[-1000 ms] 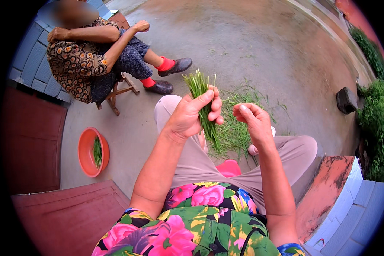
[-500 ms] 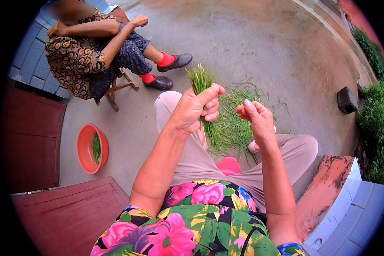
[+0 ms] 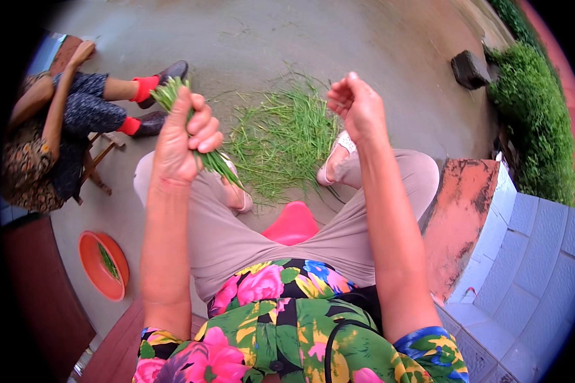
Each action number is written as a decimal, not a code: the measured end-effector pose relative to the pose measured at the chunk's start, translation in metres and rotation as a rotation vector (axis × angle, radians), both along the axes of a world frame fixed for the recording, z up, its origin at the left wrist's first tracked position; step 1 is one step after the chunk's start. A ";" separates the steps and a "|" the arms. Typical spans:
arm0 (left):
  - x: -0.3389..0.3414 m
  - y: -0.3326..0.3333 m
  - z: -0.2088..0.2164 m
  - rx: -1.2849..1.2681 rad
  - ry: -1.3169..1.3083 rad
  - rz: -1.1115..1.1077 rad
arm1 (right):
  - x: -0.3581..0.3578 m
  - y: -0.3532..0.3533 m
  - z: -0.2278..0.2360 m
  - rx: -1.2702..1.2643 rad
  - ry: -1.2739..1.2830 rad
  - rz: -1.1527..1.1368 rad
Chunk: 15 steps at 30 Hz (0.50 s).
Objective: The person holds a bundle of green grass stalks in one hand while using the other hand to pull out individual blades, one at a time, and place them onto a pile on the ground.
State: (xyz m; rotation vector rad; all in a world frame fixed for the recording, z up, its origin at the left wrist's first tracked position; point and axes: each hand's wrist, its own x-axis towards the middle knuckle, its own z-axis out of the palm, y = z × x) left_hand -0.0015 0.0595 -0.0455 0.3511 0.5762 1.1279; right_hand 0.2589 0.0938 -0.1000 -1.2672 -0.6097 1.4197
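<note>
My left hand [image 3: 188,137] is closed round a bunch of chives [image 3: 166,96]. The cut-looking pale ends stick out above the thumb, and the long green blades hang out below, over my left knee. My right hand [image 3: 359,112] is raised above my right foot, with its fingers curled in toward the thumb. Whatever it may hold is hidden or too small to make out. Between my feet a loose heap of green blades [image 3: 281,137] lies spread over the concrete ground.
An orange basin [image 3: 86,255] with some green stalks stands at the left. Beyond it a person [image 3: 83,102] sits on a wooden stool. A pink seat [image 3: 292,223] shows between my thighs. At the right are a red-topped ledge [image 3: 460,204], a dark block [image 3: 470,69] and green bushes [image 3: 533,121].
My left hand has swung left with the bunch, away from over the heap. My right hand has risen a little, and the two hands are farther apart. The view has turned to the right.
</note>
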 end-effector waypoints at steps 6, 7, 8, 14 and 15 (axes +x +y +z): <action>0.010 0.041 -0.023 -0.029 0.026 -0.068 | 0.049 0.043 -0.071 -0.246 0.218 -0.347; 0.014 0.044 -0.029 -0.055 0.085 -0.039 | 0.053 0.046 -0.090 -0.316 0.232 -0.380; 0.017 0.046 -0.035 -0.081 0.146 -0.004 | 0.055 0.049 -0.109 -0.388 0.246 -0.407; 0.019 0.060 -0.038 -0.141 0.153 -0.041 | 0.055 0.043 -0.220 -0.702 0.021 -0.360; 0.017 0.062 -0.037 -0.170 0.165 -0.062 | 0.053 0.042 -0.235 -0.749 -0.040 -0.312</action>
